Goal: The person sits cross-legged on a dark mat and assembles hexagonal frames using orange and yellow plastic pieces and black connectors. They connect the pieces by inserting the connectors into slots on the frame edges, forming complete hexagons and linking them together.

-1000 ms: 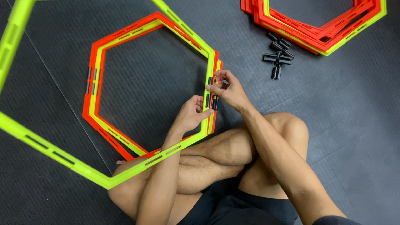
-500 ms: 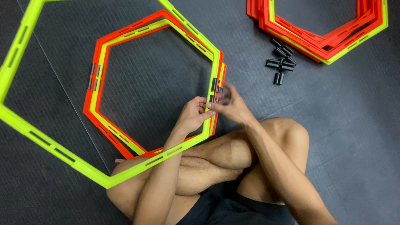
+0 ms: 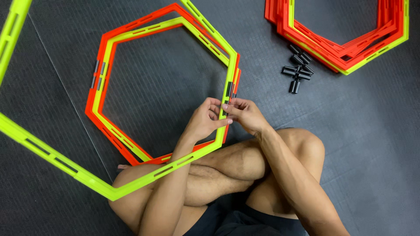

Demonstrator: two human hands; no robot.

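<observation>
A person sits cross-legged on a dark grey floor [image 3: 372,144], bare knees in the near middle of the scene. Both hands meet at the right edge of a stack of hexagon rings [image 3: 103,83], orange and yellow-green, lying flat on the floor just ahead of the legs.

The left hand [image 3: 203,122] curls around the yellow-green bar of that right edge, fingers wrapped over it and thumb pointing right. The right hand [image 3: 245,114] sits just beside it, touching it at the fingertips; its fingers are pressed together in a pinch at the bar, just below a black clip [image 3: 229,89] that joins the rings there. Whether something small is held in the pinch cannot be told.

A much larger yellow-green ring [image 3: 57,157] lies over the near left, its bar crossing the person's left forearm and shin.

At the far right lies a second stack of rings [image 3: 345,57], mostly orange with a yellow-green one among them. Just beside it, nearer the person, a small heap of black clips [image 3: 298,72] rests on the floor, well apart from the hands.
</observation>
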